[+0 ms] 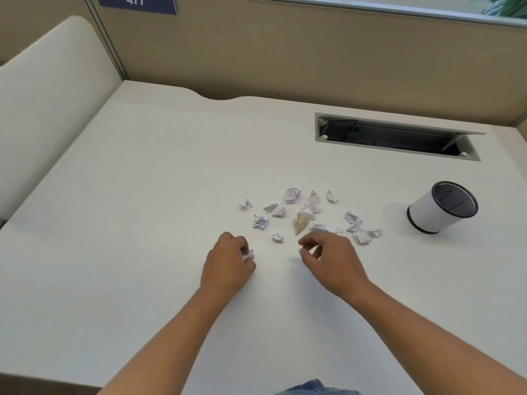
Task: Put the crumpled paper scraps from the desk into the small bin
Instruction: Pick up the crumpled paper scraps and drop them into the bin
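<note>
Blue sign (137,2) reads "477"; left hand (228,266) grips scrap (248,255).

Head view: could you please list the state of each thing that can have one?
Left hand: grip shut on a paper scrap.
Right hand: fingers open, holding nothing.
Small bin: upright, inside not clear.
Loose scraps: crumpled, scattered on the desk.
Cable hatch: open.

The left hand (228,266) is curled closed around a small crumpled white paper scrap (248,255); the right hand (332,262) hovers with fingers loosely parted.
</note>
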